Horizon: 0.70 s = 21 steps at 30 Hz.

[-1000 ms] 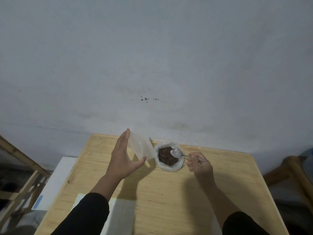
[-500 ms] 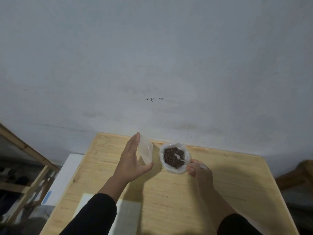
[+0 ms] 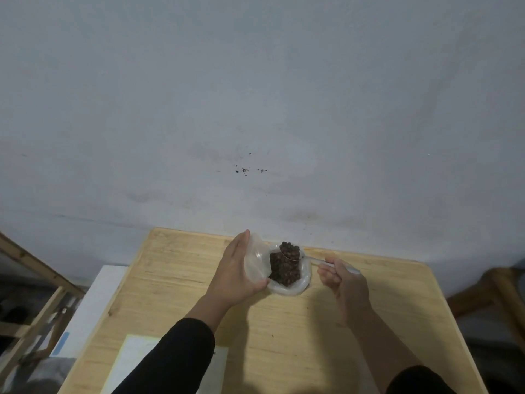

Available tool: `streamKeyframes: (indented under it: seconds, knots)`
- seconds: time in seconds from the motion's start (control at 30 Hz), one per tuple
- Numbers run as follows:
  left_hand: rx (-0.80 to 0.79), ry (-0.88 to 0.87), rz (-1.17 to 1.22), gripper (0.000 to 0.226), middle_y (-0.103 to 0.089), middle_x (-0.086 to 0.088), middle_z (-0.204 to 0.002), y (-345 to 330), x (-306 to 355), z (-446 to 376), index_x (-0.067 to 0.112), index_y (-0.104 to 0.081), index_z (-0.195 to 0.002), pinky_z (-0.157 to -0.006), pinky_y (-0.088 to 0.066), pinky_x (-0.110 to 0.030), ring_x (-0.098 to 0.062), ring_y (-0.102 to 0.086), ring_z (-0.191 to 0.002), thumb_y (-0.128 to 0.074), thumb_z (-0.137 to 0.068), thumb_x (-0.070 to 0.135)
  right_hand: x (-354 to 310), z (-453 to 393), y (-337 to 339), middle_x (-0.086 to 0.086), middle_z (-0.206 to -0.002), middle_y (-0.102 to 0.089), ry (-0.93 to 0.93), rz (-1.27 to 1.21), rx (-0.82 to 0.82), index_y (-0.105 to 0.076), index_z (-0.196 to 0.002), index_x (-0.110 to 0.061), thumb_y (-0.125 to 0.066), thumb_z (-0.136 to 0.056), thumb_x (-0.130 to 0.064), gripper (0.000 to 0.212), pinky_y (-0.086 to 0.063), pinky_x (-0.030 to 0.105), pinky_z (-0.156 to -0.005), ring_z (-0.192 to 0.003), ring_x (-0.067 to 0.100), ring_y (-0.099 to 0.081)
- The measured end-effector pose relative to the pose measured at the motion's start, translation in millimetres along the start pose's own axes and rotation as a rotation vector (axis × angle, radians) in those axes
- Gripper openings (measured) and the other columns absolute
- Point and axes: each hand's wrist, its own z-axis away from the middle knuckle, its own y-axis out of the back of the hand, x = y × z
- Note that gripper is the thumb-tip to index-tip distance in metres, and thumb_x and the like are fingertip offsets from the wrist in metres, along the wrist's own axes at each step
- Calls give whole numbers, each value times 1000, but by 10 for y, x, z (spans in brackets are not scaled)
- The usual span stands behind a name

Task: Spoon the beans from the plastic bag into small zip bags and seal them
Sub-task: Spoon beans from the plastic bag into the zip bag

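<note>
Lifted from the plastic bag (image 3: 289,282), my spoon (image 3: 290,252) now brims with beans, right hand (image 3: 345,284) pinching its handle; left hand (image 3: 234,275) grips the zip bag (image 3: 255,261) at center frame.

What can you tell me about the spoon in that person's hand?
The spoon looks like pale metal, with a slim handle. Its bowl is heaped with dark brown beans and sits above the open plastic bag of beans, near the small clear zip bag that the left hand holds. The right hand pinches the handle, whose end pokes out beyond the fingers.
</note>
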Motion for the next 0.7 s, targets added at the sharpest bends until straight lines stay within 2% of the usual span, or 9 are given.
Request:
streamKeyframes:
  seconds: [0.1,0.4,0.5,0.6,0.7]
  knots:
    - [9,14,13,112,-21,0,-152,-45,11,-34,19,-11,-149,-109,-12,-15,-9,-16,-140,-81,-63,37,-160,59,-32,17,-81,-67,42,6,-38,-64,-90,-4,-47,-96,-15,21,-53,19,-53,-65,13,-68]
    - [36,16,20,112,-20,-1,-153,-44,53,-125,19,-13,-149,-111,-18,-21,-11,-18,-141,-80,-63,41,-368,242,-319,16,-79,-66,144,79,-201,-63,-92,-3,-45,-97,-14,23,-51,22,-52,-66,16,-65]
    - [49,9,18,111,-20,-1,-153,-40,72,-131,19,-13,-149,-110,-17,-20,-11,-18,-141,-80,-64,41,-364,303,-426,16,-79,-66,260,245,-237,-65,-92,-3,-46,-97,-13,21,-52,23,-52,-71,21,-63]
    - [55,5,33,110,-22,-1,-152,-42,93,-118,18,-14,-149,-108,-19,-18,-12,-19,-141,-81,-65,40,-348,360,-513,3,-85,-69,511,566,-342,-70,-93,-12,-52,-94,-10,18,-53,21,-54,-75,10,-65]
    - [66,-1,46,109,-25,0,-151,-41,83,-86,20,-14,-149,-107,-22,-18,-10,-23,-139,-80,-65,40,-349,379,-548,-6,-91,-68,759,861,-481,-72,-98,-14,-51,-90,-16,22,-53,18,-68,-83,2,-62]
